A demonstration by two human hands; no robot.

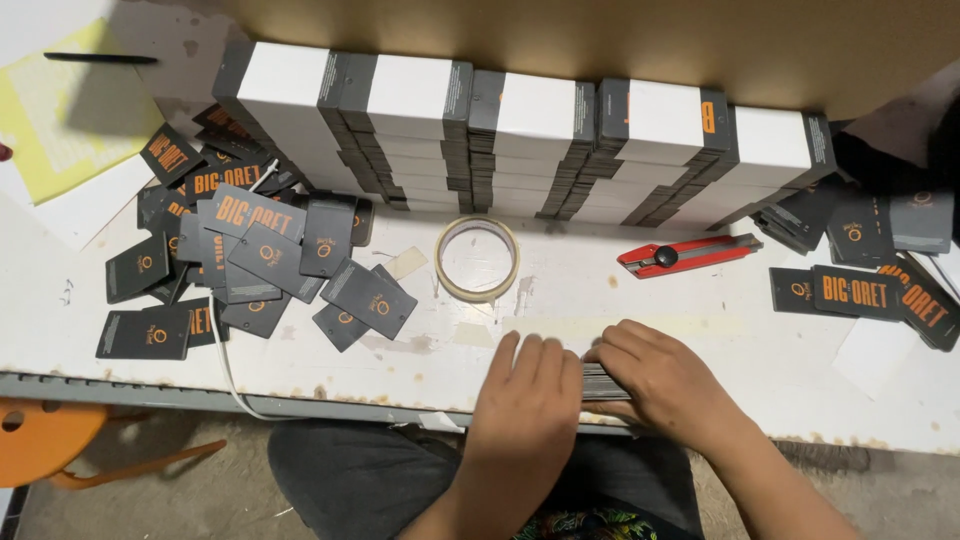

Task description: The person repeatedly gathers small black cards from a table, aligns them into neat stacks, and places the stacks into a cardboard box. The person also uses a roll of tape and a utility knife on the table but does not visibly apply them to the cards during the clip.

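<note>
Nearest to us, our left hand (528, 400) and right hand (660, 380) come together at the front edge of the white table (700, 330). Both lie knuckles up, fingers curled, pressing from either side on a thin stack of dark cards (603, 381), which sits squeezed between them just at the table's edge. The left forearm rises from below, the right one slants in from the lower right.

Just beyond our hands we see a roll of pale tape (478, 258) lying flat, and to its right a red utility knife (688, 255). On the left lies a loose heap of dark grey tags (250, 255) with orange lettering and small orange rings, overlapping at every angle, with a white cord (222, 340) running under them toward the table's edge. On the right we find a smaller scatter of the same tags (865, 265).

Farthest back, along the brown cardboard wall (600, 40), stand five leaning stacks of flat boxes (520, 140), white on top with dark grey bands. At the far left lies a yellow sheet (60, 110) with a black pen (100, 58).
</note>
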